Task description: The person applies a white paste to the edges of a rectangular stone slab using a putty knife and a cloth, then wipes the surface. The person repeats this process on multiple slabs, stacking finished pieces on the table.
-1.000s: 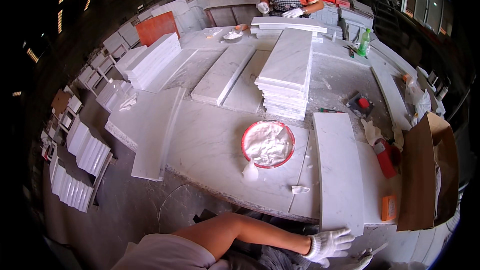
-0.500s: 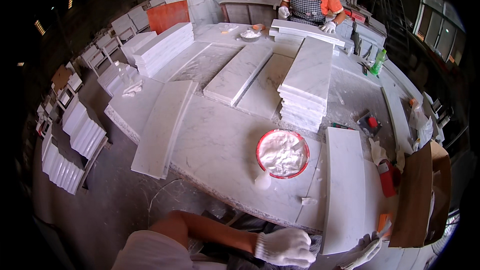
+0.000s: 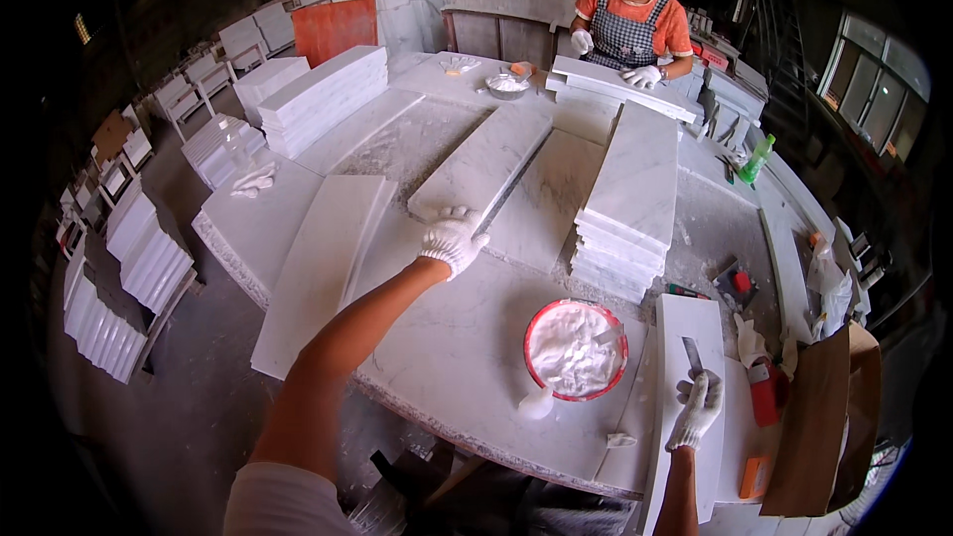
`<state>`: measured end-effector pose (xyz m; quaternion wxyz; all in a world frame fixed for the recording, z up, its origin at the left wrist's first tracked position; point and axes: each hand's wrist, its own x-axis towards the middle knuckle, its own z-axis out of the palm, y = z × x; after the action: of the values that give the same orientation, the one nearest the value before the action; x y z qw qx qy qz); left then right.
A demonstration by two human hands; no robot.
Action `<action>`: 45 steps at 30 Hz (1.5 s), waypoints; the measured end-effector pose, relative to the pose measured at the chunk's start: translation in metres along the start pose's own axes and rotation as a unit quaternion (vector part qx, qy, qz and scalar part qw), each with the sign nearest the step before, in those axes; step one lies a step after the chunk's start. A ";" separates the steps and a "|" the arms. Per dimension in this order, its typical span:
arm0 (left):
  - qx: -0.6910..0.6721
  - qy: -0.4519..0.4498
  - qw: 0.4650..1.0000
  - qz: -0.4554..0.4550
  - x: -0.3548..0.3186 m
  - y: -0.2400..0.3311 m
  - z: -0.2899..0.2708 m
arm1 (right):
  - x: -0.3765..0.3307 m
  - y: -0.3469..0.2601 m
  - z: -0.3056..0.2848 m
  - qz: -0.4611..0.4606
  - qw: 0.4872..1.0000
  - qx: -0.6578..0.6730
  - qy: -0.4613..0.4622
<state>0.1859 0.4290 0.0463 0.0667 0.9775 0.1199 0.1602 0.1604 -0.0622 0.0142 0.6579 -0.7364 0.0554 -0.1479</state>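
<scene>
The left gloved hand point(image 3: 455, 241) lies at the near end of a veined marble slab point(image 3: 488, 161), left of a slab stack point(image 3: 635, 169); whether its fingers grip, one cannot tell. The right hand point(image 3: 699, 409) pinches a putty knife point(image 3: 692, 353) over a long slab point(image 3: 678, 318).

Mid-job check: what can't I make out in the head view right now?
Head view: grip end of the bladed tool, hidden by the right hand.
Head view: near right corner of the grey-veined slab, hidden by the left hand.
Head view: inside of the cardboard box, mostly hidden by its side wall.
Head view: depth of the white paste, hidden by its own surface.
</scene>
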 end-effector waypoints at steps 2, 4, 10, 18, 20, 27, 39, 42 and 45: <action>0.057 -0.027 0.998 -0.015 0.017 -0.003 -0.001 | 0.017 0.010 0.016 -0.008 1.000 -0.019 -0.024; 0.077 -0.040 0.996 -0.025 0.033 -0.007 0.006 | 0.044 0.055 0.013 -0.049 0.995 -0.086 -0.007; 0.072 -0.033 0.994 -0.077 0.041 -0.018 0.010 | 0.043 0.048 0.031 -0.044 0.990 -0.128 0.037; 0.002 -0.159 0.984 -0.075 0.062 -0.060 -0.019 | 0.043 0.055 0.027 -0.083 0.982 -0.165 0.048; -0.081 -0.242 0.955 -0.152 0.079 -0.064 -0.036 | 0.043 0.057 0.027 -0.085 0.982 -0.163 0.047; -0.058 -0.121 0.968 -0.212 0.137 -0.139 0.008 | 0.043 0.052 0.028 -0.033 0.982 -0.179 0.045; -0.248 -0.329 0.872 -0.265 0.191 -0.163 0.003 | 0.038 0.036 0.036 -0.002 0.983 -0.178 0.044; -0.337 -0.366 0.829 -0.256 0.197 -0.139 -0.033 | 0.038 0.032 0.038 0.031 0.985 -0.161 0.047; -0.387 -0.322 0.833 -0.227 0.203 -0.127 -0.033 | 0.040 0.052 0.027 0.000 0.984 -0.170 0.055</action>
<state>0.3348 0.6062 0.1162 0.5092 0.8131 0.2387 -0.1504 0.2123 -0.0547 -0.0334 0.5191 -0.8281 0.1161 -0.1767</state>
